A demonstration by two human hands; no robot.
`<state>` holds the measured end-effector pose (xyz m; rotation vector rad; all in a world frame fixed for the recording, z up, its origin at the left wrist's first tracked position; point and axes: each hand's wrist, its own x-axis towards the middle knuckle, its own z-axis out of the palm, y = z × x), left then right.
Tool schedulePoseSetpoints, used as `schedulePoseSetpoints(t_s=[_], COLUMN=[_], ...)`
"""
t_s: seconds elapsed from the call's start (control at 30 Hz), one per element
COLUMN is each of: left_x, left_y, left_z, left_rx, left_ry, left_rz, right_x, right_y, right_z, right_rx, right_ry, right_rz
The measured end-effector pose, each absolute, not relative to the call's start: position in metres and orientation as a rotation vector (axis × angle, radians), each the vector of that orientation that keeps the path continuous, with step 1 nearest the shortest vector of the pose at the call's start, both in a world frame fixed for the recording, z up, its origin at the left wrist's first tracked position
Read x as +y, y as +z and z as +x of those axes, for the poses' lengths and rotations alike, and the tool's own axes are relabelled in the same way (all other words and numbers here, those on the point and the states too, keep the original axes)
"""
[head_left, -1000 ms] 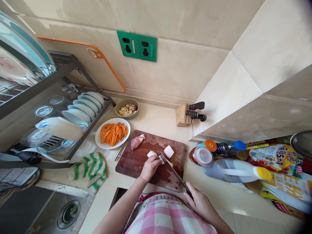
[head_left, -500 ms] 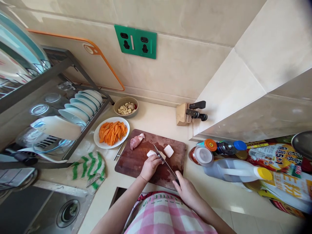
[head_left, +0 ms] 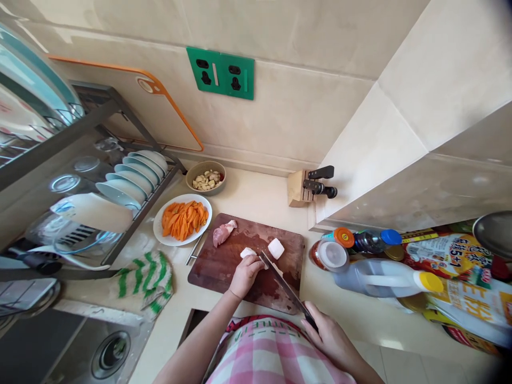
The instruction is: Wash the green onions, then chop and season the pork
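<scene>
My left hand (head_left: 244, 276) is closed on a white piece (head_left: 247, 252) that looks like pork fat, pressing it to the brown cutting board (head_left: 224, 266). My right hand (head_left: 326, 332) grips the dark handle of a kitchen knife (head_left: 283, 285). The blade slants up and left across the board, its tip beside my left fingertips and over a pale slice partly hidden beneath it. Just beyond the blade lies a squarish white block (head_left: 276, 248). A chunk of raw pink meat (head_left: 224, 233) rests at the board's upper left.
Left of the board are a plate of sliced carrots (head_left: 184, 220), a bowl of garlic cloves (head_left: 206, 177), a striped cloth (head_left: 146, 280) and a dish rack (head_left: 132, 114). Behind stands a knife block (head_left: 298, 188). Jars and a large jug (head_left: 372, 278) line the right; a sink (head_left: 76, 341) is lower left.
My right hand has drawn the knife back toward me and to the right, so its tip sits nearer my left fingers. My left hand stays on the white piece.
</scene>
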<state>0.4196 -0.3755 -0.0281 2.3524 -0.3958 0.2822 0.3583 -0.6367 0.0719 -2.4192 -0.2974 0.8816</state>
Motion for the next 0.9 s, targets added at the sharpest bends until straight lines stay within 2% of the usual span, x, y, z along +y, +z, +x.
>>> schedulePoseSetpoints(t_s=[0.23, 0.43, 0.9], left_x=[-0.377, -0.377, -0.376], left_y=[-0.026, -0.026, -0.030], left_z=[0.421, 0.422, 0.420], left_rx=[-0.425, -0.441, -0.378], left_ry=[0.296, 0.311, 0.281], left_rz=[2.361, 2.366, 2.357], right_x=[-0.627, -0.588, -0.643], right_y=[0.067, 0.049, 0.064], right_z=[0.363, 0.383, 0.354], right_rx=[-0.312, -0.340, -0.277], right_ry=[0.917, 0.766, 0.869], right_rz=[-2.454, -2.518, -2.351])
